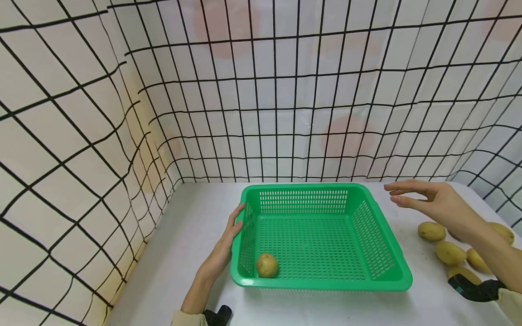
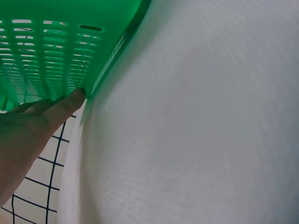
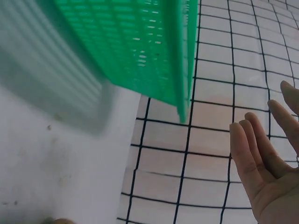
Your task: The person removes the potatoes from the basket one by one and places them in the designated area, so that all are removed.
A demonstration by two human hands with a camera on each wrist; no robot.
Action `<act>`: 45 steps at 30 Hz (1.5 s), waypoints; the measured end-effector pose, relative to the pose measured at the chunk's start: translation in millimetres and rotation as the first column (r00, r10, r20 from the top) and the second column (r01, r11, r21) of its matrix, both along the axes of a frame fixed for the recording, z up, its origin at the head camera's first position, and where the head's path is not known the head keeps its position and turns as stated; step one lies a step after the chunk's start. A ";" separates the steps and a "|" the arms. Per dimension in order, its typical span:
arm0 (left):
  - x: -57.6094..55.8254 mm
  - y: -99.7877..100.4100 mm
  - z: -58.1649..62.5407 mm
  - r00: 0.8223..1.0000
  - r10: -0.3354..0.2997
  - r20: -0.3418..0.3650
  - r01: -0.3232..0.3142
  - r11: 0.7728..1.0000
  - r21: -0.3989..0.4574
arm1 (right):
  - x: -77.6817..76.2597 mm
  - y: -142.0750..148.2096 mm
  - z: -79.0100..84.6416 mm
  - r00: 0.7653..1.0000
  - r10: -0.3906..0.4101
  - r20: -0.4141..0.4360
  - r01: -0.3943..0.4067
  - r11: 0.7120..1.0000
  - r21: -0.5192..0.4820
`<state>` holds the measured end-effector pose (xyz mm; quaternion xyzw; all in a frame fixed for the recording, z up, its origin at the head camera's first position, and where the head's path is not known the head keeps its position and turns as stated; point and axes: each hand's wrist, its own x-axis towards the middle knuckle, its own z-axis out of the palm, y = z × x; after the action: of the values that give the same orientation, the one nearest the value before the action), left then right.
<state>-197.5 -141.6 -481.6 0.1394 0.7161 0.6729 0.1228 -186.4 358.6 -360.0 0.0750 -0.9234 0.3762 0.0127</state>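
Note:
A green plastic basket (image 1: 306,284) with slotted walls sits on the white table. One potato (image 1: 267,266) lies inside it, in the near left corner. My left hand (image 1: 222,246) rests against the basket's left side, its fingers touching the rim. Seen from the left wrist, the fingers (image 2: 65,105) lie fairly straight along the slotted wall. To the right of the basket, my right hand (image 1: 438,201) hovers above the table, holding nothing. Its fingers (image 3: 243,154) are extended and apart from the basket.
Several potatoes (image 1: 450,252) lie grouped on the table's right side, partly hidden beneath my right forearm. Black wire grid (image 1: 285,108) over pale sheeting walls off the back, left and right. White table surface (image 1: 175,235) extends left of the basket.

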 end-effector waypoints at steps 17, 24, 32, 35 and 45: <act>-1.6 -2.0 0.5 1.000 -0.006 0.002 0.006 1.000 -0.001 | -42.1 -79.9 18.6 0.975 0.220 -0.017 -0.221 0.975 -0.016; -3.2 -2.0 -0.8 1.000 -0.010 -0.009 0.010 1.000 -0.008 | -62.3 -117.2 18.3 0.946 0.325 0.015 -0.324 0.945 -0.039; -3.7 -1.1 -2.7 1.000 -0.014 -0.003 0.014 1.000 -0.006 | -80.5 -150.3 -0.3 0.867 0.495 0.059 -0.484 0.864 -0.139; -4.0 -1.6 -3.3 1.000 -0.018 -0.008 0.018 1.000 -0.006 | -84.6 -161.6 -7.7 0.832 0.551 0.056 -0.540 0.830 -0.140; -3.2 -2.0 -1.7 1.000 -0.018 -0.012 0.018 1.000 -0.015 | -90.1 -193.0 -32.9 0.759 0.644 0.095 -0.619 0.759 -0.204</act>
<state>-200.7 -143.6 -483.2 0.1490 0.7204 0.6656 0.1256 -276.5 165.5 -393.0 0.3512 -0.8082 0.4359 -0.1829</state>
